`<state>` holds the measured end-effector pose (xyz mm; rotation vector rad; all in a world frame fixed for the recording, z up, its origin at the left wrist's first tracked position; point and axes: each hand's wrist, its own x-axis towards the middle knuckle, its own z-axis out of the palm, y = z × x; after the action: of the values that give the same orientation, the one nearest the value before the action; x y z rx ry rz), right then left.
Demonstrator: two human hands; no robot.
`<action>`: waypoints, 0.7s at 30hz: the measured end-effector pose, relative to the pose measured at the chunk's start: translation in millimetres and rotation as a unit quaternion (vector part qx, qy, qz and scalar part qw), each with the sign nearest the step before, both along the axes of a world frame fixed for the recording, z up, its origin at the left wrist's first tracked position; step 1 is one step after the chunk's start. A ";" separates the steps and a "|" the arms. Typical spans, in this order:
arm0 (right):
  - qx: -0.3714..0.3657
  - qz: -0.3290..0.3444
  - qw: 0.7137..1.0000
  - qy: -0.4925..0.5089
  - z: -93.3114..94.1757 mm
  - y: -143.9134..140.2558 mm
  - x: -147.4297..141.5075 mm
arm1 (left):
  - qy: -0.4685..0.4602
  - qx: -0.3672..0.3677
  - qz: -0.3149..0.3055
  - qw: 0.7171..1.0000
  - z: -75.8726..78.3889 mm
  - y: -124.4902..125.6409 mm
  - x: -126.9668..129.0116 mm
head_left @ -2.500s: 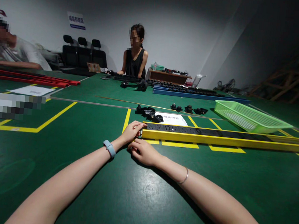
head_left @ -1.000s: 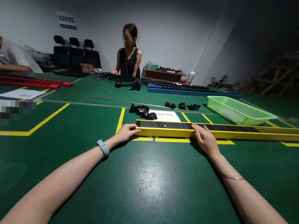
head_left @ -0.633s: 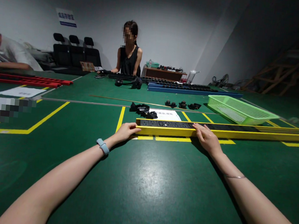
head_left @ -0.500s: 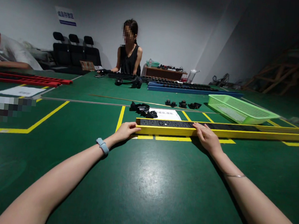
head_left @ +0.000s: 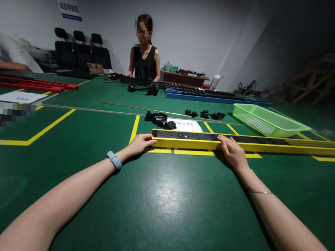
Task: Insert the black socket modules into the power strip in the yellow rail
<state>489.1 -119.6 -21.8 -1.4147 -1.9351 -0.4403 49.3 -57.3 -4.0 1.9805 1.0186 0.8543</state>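
Green tabletop marked with yellow lines, long yellow power strip rail lying across it, left hand with fingers flat at its left end, right hand palm-down, fingers spread over its front edge, black parts and green basket beyond, a seated person opposite.

Bare green table lies open before the yellow rail; black parts crowd behind.

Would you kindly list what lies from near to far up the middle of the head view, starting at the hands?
Left hand → yellow rail → white paper sheet → small black parts → blue rail → wooden bench.
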 end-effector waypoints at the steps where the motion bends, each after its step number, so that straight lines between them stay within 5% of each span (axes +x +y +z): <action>1: 0.001 -0.002 1.000 0.002 -0.4 0.2 0.0 | 0.000 0.001 0.000 1.000 -0.2 0.2 -0.1; 12: 0.014 -0.055 0.998 0.036 -8.7 -1.3 26.1 | 0.008 0.012 -0.002 1.000 0.2 -0.9 -0.6; 21: -0.010 -0.069 0.997 -0.036 -9.0 -2.5 33.1 | -0.018 0.000 -0.021 1.000 -4.0 -1.2 -0.4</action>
<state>522.2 -122.1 -30.8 -1.5698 -1.9097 -0.5444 49.0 -58.6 -8.0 1.9723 0.9525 0.8635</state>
